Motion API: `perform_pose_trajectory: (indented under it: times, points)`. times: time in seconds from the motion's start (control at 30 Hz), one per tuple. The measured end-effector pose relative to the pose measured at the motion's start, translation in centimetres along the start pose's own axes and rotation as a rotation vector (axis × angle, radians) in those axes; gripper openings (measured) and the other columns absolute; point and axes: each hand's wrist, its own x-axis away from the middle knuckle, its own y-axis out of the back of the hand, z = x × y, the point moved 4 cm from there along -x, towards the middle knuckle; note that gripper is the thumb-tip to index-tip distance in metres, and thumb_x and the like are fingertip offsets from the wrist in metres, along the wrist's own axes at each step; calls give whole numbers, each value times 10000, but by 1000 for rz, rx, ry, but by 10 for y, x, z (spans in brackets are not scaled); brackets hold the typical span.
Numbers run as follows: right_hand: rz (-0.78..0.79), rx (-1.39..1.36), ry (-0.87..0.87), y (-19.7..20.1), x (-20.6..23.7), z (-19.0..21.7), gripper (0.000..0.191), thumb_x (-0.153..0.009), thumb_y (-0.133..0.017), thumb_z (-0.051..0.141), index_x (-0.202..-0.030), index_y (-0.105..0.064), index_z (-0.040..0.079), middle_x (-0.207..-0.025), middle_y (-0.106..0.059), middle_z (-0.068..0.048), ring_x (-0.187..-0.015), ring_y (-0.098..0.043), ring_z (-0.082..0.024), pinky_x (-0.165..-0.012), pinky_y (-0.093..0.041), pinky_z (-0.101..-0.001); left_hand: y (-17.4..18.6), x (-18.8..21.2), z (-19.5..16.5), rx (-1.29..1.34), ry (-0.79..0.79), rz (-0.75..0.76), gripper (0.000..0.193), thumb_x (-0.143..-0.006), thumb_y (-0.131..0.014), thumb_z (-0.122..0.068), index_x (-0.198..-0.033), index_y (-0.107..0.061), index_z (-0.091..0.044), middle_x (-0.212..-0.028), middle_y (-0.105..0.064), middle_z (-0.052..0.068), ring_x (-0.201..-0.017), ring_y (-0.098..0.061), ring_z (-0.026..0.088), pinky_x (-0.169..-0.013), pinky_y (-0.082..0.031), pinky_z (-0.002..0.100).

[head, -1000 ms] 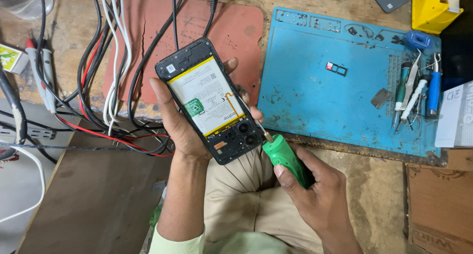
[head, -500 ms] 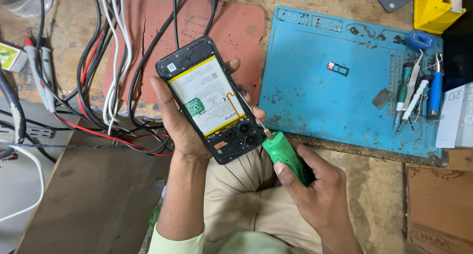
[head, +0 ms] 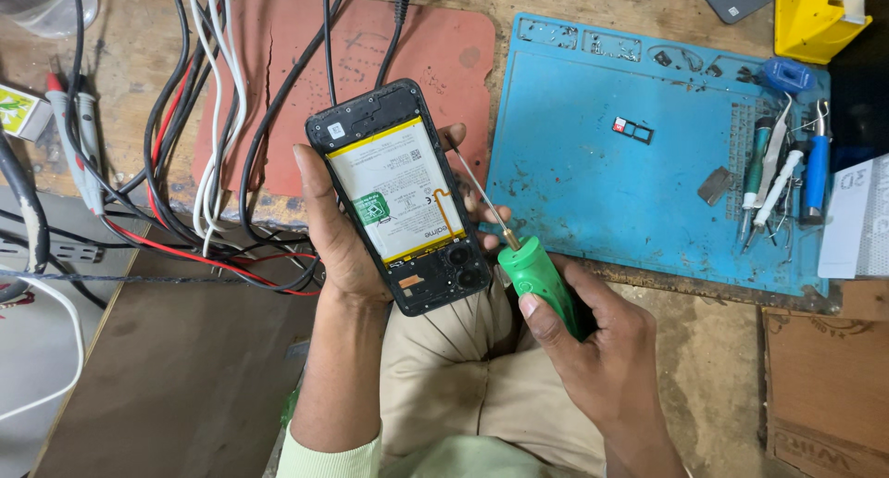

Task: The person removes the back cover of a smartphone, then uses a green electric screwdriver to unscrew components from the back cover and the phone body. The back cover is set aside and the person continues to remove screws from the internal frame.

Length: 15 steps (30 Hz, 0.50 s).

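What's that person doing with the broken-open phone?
A person holds an opened phone in the left hand, its back cover off so the white battery shows. The right hand grips a green-handled screwdriver, its thin shaft reaching up along the phone's right edge. This happens over the person's lap, in front of a workbench with a blue repair mat, a few small tools and a tangle of cables.

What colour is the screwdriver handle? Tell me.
Bright green; the screwdriver handle shows best in the head view, in the right hand.
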Motion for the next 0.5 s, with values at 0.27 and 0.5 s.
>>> perform_pose_trajectory:
  times: [0.27,0.5]
  points:
    - [28,-54,143,4,-3,-7,461,-839,-754,300,-1232,-713,62,-748,-673,-40,-656,-575,-83,-581,-487,-278,6,1,-1,63,31,-7,1189,-860,-337,-903,-1512,-441,86,-1061,-665,287,-1051,-683,492,-871,-601,593]
    - [76,-22,209,2,-4,-9,487,-850,-780,315,-1247,-694,48,-816,-721,-55,-716,-648,-80,-652,-539,-276,6,4,1,91,62,-8,1126,-880,-386,-866,-1446,-474,103,-1201,-663,292,-1068,-683,480,-856,-604,583]
